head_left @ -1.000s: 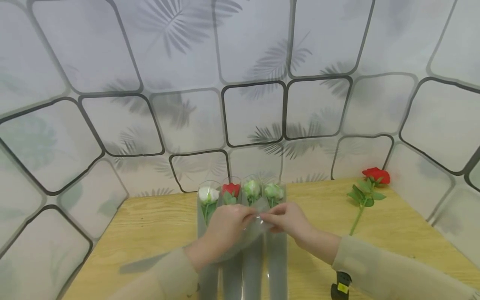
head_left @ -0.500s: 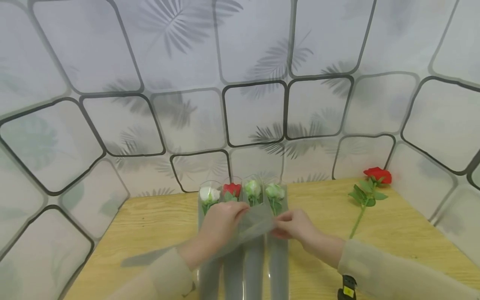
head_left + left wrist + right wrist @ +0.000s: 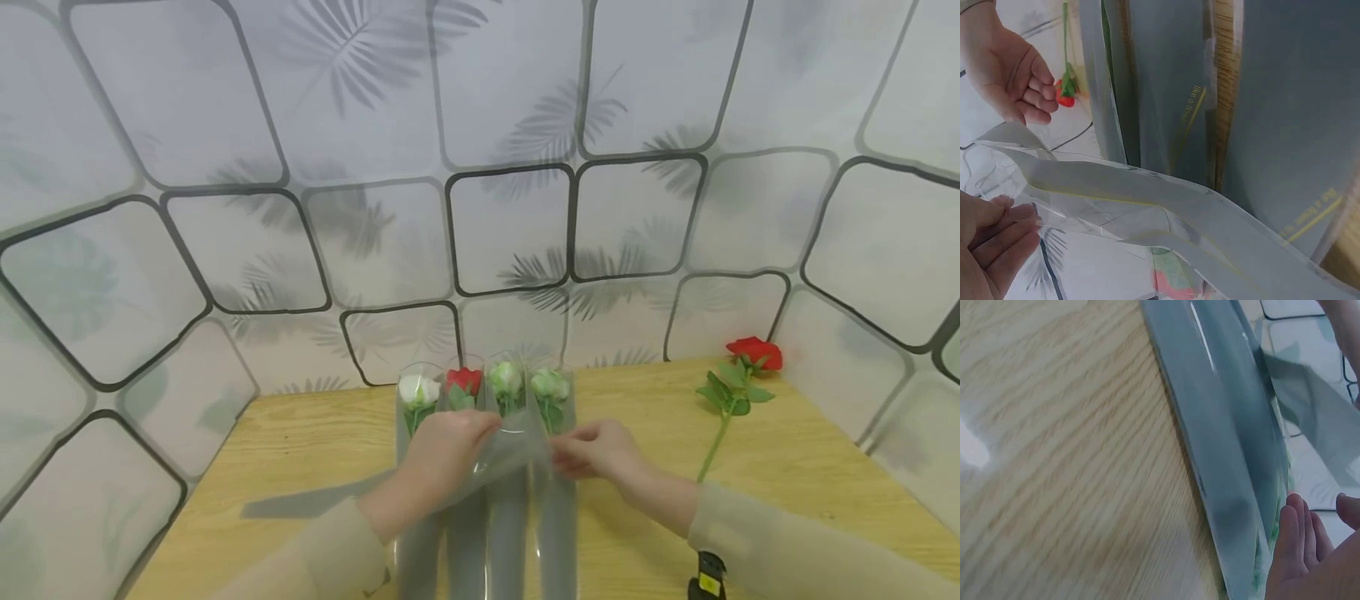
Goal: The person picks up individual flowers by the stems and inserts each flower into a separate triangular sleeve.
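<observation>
My left hand (image 3: 442,446) pinches the rim of a grey, clear-fronted flower sleeve (image 3: 504,457), which slants across the other sleeves, its narrow end (image 3: 300,504) pointing left. In the left wrist view the sleeve's mouth gapes, with no flower visible inside. My right hand (image 3: 596,450) hovers just right of that mouth, fingers loosely extended and thumb apart in the right wrist view (image 3: 1310,550), holding nothing. Beneath both hands lie several sleeved flowers side by side: a white rose (image 3: 418,390), a red rose (image 3: 463,381) and two pale green roses (image 3: 506,379).
A loose red rose (image 3: 753,353) with a green leafy stem (image 3: 716,442) lies on the right of the wooden table (image 3: 645,400). Patterned wall covering (image 3: 510,233) rises behind the table and along both sides. A black wrist device (image 3: 708,573) with a yellow label shows below the right sleeve.
A second ago both hands pinched the sleeve's mouth together. The right hand has let go and drawn right; the left hand has shifted slightly left and keeps its hold, and the mouth has spread.
</observation>
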Action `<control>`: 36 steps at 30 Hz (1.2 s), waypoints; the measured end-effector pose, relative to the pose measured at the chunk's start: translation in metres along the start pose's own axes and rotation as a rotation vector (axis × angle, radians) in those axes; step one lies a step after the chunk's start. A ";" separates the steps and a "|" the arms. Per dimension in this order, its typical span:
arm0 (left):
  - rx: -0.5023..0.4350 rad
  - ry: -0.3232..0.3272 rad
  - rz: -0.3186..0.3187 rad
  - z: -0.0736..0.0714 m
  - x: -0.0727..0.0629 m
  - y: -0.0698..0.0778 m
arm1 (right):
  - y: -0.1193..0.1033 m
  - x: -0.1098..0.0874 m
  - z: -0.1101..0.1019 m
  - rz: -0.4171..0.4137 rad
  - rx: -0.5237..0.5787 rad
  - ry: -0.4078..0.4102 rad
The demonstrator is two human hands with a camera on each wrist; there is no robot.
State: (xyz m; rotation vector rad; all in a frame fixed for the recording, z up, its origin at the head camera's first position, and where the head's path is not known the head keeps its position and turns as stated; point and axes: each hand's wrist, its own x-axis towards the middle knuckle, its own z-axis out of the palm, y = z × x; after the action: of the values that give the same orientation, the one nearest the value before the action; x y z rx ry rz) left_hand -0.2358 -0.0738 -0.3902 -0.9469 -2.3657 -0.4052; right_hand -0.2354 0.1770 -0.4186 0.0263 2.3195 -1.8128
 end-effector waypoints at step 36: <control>0.065 -0.054 0.021 0.000 -0.008 -0.003 | 0.063 0.027 -0.230 0.076 -0.321 0.380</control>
State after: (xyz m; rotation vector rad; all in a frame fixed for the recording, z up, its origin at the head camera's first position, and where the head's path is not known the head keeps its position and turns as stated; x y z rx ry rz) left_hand -0.2332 -0.0801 -0.3948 -0.9626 -2.4002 -0.2972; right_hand -0.2865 0.4109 -0.4310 0.4404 2.7973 -1.4820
